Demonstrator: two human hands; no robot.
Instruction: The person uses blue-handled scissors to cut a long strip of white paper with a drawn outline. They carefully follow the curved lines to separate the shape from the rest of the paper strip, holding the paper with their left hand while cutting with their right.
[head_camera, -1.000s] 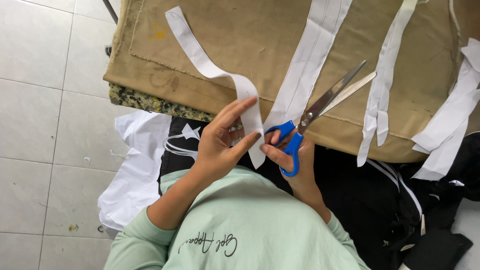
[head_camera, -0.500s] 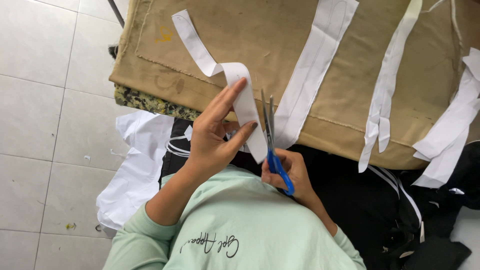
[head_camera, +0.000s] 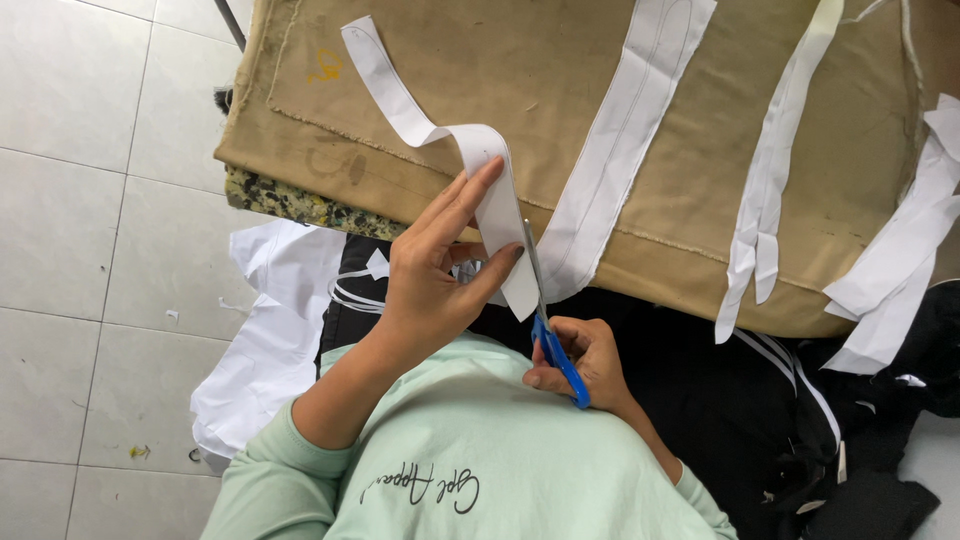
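Desk (head_camera: 700, 230): tan, coarse cloth-covered slab filling the upper frame, front edge running from 9 o'clock down toward 4 o'clock. Several long white strips lie on it and hang over the edge: a wide white paper-like band with faint drawn outlines (head_camera: 625, 140) at 12 o'clock, a narrow forked white strip (head_camera: 770, 190) at 1 o'clock, and loose white offcuts (head_camera: 900, 270) at 3 o'clock. White scrap sheets (head_camera: 270, 340) lie on the tiled floor (head_camera: 80, 200) at 8 o'clock.

Work piece: long narrow white strip, curled in an arch (head_camera: 480, 190), its far end flat on the desk at 11 o'clock, its near end lifted off the edge at frame centre. Judgement: very light, thin, limp enough to loop under its own weight yet holding a crease; tears easily, not slippery. Best held flat, close beside the cut line, so that it does not flop away from the blades.

Left hand (head_camera: 430, 290): forearm rising from 7 o'clock, palm toward the camera, fingers extended along the strip, thumb pressing its lower end; grip clamped on the strip.

Right hand (head_camera: 590, 365): low at 5 o'clock, curled closed through the handles of blue-handled steel scissors (head_camera: 545, 320). Blades point toward 12 o'clock, lying along the strip's right edge; whether they are parted I cannot tell.
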